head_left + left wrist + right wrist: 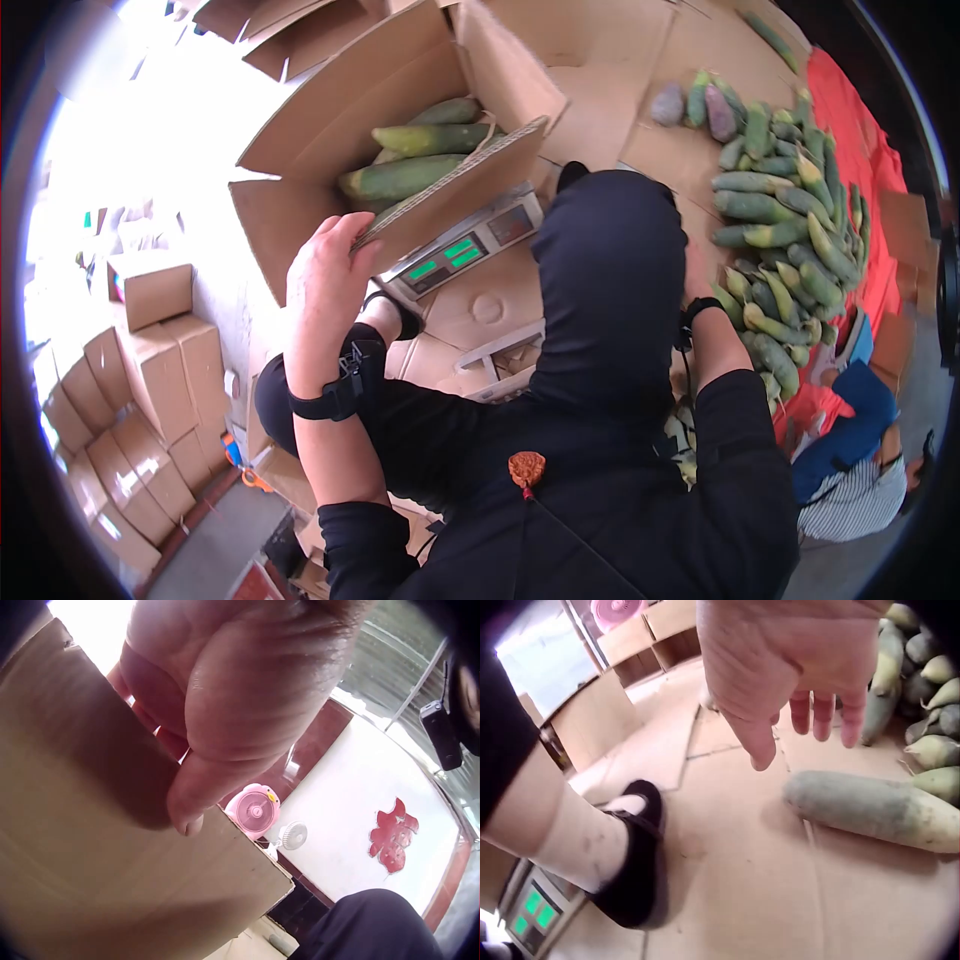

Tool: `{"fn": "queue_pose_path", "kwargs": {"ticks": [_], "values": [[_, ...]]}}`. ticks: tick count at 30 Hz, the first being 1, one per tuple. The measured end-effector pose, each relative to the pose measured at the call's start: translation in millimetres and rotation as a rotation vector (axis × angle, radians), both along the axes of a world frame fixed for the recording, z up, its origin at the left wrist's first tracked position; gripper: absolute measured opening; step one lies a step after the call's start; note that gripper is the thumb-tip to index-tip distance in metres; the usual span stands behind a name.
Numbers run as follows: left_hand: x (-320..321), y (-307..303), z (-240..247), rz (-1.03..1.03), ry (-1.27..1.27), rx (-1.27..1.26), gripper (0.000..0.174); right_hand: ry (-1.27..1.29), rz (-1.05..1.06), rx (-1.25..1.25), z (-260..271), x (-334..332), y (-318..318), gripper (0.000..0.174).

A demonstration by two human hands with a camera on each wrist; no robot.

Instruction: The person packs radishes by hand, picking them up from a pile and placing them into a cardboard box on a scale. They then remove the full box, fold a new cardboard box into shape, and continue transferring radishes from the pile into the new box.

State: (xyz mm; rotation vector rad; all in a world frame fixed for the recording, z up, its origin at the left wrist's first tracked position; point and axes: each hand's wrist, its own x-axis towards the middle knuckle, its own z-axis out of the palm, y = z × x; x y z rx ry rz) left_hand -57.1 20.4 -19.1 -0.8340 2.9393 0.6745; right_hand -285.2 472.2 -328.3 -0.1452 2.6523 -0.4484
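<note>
My left hand [328,262] grips the near edge of an open cardboard box [345,115], thumb on one face and fingers over the other; the left wrist view shows this thumb [191,799] against the flap. Inside the box lie several green radishes [405,178]. The box is on a digital scale [462,252] with green lit displays. My right hand [799,667] is held with fingers loosely extended and nothing in them, just above a single green radish [862,806] on the cardboard floor. In the head view my head covering partly hides this hand.
A large pile of green radishes [790,200] lies to the right, beside a red cloth [850,130]. My shoe [634,877] is next to the scale. Stacked cartons [165,375] stand at the left. A pink fan [255,811] and a small white fan [294,835] are farther off.
</note>
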Motion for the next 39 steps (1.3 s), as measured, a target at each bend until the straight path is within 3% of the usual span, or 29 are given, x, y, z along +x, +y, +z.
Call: {"fn": "queue_pose_path", "kwargs": {"ticks": [3, 5, 7, 9, 13, 14, 18, 25, 28, 30, 34, 36, 39], "values": [[0.2, 0.8, 3.7, 0.040, -0.056, -0.004, 0.027, -0.032, 0.089, 0.137, -1.5, 9.4, 5.7, 0.069], [1.2, -0.9, 2.3, 0.068, -0.083, 0.005, 0.027, -0.045, -0.036, 0.214, -1.1, 16.8, -5.1, 0.072], [0.8, -1.8, 1.6, 0.075, -0.105, 0.004, 0.027, -0.050, 0.008, 0.305, 4.5, 19.2, -14.2, 0.063], [-0.4, -2.1, 1.0, 0.073, -0.106, -0.004, 0.027, -0.079, 0.056, 0.495, -19.9, 12.0, -7.9, 0.050], [0.5, -3.3, -4.8, 0.050, -0.110, -0.017, 0.025, 0.082, 0.323, 0.551, -133.1, 22.8, 60.0, 0.041], [-0.1, -4.0, -4.4, 0.057, -0.107, -0.021, 0.025, 0.089, 0.320, 0.492, -124.3, 32.8, 61.8, 0.041], [0.8, -3.9, -3.7, 0.041, -0.133, -0.024, 0.027, 0.118, 0.306, 0.266, -76.6, 51.4, 63.6, 0.041], [8.1, -6.6, -5.8, 0.009, -0.065, -0.036, 0.024, 0.190, 0.288, -0.138, -0.5, 7.6, 51.0, 0.043], [9.0, -5.6, 1.7, 0.039, -0.100, -0.007, 0.029, 0.212, 0.284, -0.303, 35.8, -23.8, 10.5, 0.044], [11.4, -6.3, 1.5, 0.046, -0.094, -0.011, 0.030, 0.224, 0.286, -0.420, 62.0, -37.0, -50.9, 0.046], [16.9, -7.9, -3.9, 0.038, -0.079, -0.026, 0.030, 0.225, 0.086, -0.737, 207.0, -41.9, -132.0, 0.061], [17.2, -7.6, -6.3, 0.045, -0.092, -0.027, 0.029, 0.308, 0.222, -0.814, 262.3, -49.8, -151.5, 0.067], [16.2, -6.7, -4.0, 0.035, -0.124, -0.047, 0.028, 0.354, 0.318, -0.956, 351.3, -38.3, -186.6, 0.057]]}}
